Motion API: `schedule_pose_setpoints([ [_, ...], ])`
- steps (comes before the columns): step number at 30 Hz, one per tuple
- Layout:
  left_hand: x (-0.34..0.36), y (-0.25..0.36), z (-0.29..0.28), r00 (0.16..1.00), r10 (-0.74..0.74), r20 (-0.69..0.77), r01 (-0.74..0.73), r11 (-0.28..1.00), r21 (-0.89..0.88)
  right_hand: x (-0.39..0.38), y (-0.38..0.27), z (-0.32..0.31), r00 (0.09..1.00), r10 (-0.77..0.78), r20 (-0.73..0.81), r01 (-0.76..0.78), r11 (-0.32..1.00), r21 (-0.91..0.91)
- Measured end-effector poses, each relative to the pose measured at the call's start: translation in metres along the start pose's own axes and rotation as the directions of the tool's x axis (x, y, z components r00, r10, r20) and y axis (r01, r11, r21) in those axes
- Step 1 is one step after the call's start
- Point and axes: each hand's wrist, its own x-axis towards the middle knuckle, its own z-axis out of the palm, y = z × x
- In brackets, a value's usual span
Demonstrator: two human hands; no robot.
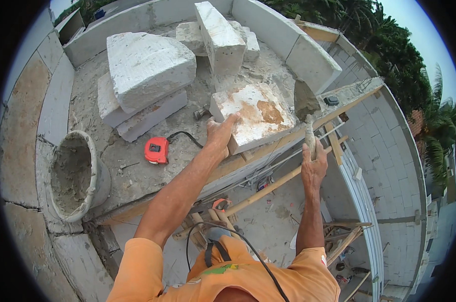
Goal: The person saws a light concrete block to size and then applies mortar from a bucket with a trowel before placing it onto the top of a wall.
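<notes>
My left hand (222, 135) grips the near left corner of a white block (253, 113) with brown stains on its top. The block lies on the rough concrete ledge, close to its wooden-edged near side. In my right hand (314, 166) is the handle of a trowel (305, 100), its mortar-coated blade pointing away, just right of the block. A red tape measure (156, 151) with a black strap rests on the ledge left of my left wrist. Beside the block's left face sits a small dark metal piece (202, 112), partly hidden.
A mortar-crusted bucket (94, 173) stands at the left. Large broken white blocks (150, 68) are stacked farther back, near an upright one (220, 40). A small black object (331, 100) lies on the ledge at right. Below the edge are bamboo poles (268, 183) and a lower floor (258, 216).
</notes>
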Motion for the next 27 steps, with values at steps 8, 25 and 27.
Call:
schedule_pose_setpoints([
  [8,-0.007,0.025,-0.047,0.984,0.007,0.178,-0.068,0.939,0.337,-0.019,-0.008,0.034,0.960,-0.270,-0.074,0.273,0.962,0.031],
  [25,-0.519,0.048,-0.265,0.025,0.994,0.108,-0.426,-0.088,0.901,-0.174,-0.267,0.063,0.246,-0.963,-0.108,0.840,0.156,0.520],
  [27,-0.592,0.038,-0.248,-0.258,0.957,0.134,-0.243,-0.198,0.950,-0.178,-0.304,0.056,0.101,-0.974,-0.203,0.924,0.016,0.382],
])
